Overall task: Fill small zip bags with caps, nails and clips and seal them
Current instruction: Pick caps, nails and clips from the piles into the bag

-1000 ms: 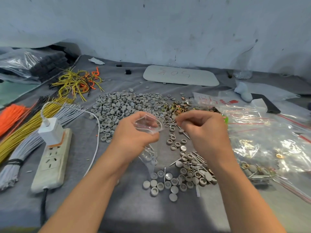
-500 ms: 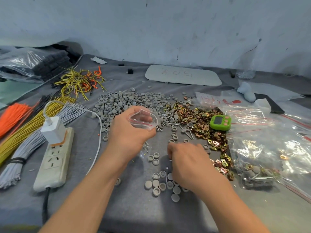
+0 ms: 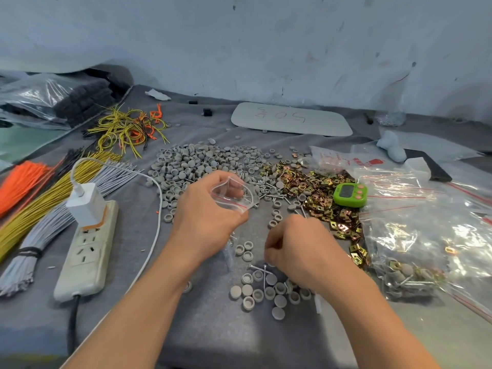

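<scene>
My left hand holds the small zip bag above the worktop. Its fingers and thumb are curled around the mouth, so the opening is round and faces my right hand. I hold it like this, I think, because the next pieces must drop in without a second hand to open it. The bottom of the bag hangs under my palm, and what is inside is too unclear to say.

My right hand is low, at 5 o'clock from the bag. Its fingers are bent down over the loose nails and the small group of caps. The tips are hidden, so I cannot tell if they pinch anything.

This small group lies near me, probably so that I need not reach to the big heap of caps at 12 o'clock or the clips at 1 o'clock.

The way up to the bag, toward 11 o'clock, is short and open. At 3 o'clock the filled bags lie just beside my right forearm. At 9 o'clock the white cable passes near my left arm. So lifting straight seems safer than sweeping sideways.
</scene>
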`<state>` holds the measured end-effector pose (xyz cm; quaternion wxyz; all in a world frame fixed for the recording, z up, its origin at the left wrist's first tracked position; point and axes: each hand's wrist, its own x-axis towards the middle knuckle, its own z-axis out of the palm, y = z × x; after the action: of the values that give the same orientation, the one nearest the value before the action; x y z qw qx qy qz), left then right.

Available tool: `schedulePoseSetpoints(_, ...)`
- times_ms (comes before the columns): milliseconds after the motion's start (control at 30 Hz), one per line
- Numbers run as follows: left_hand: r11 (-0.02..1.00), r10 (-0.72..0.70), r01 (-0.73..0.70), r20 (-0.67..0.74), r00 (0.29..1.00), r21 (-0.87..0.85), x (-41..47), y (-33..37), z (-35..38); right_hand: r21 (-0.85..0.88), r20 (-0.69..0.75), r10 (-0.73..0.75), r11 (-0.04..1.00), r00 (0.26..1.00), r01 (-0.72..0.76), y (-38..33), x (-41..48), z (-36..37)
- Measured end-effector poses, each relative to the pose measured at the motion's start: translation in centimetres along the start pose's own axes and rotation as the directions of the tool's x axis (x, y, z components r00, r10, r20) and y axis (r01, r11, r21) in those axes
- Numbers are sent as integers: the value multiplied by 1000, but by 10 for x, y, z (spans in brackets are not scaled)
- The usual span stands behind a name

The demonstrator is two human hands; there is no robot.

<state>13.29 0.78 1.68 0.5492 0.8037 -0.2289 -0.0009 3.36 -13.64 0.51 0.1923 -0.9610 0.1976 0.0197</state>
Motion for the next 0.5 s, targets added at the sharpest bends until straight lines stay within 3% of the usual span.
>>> schedulePoseSetpoints(133,1000,5,-5,3,1000,17,2,-3,-1,-57,111,-31,998,993,38,-15,-6,7)
schedulePoseSetpoints(333,1000,22,-22,8,1000,21,2,-7,1,-148,-33,-28,989,999,23,-14,-2,11)
schedulePoseSetpoints(433,999,25,-26,28,999,33,2,-8,2,118,-238,62,992,969,-35,-6,-2,1)
schedulePoseSetpoints(500,998,32,-34,44,999,43,1,-8,4,378,-418,47,917,907,126,-3,-5,-5)
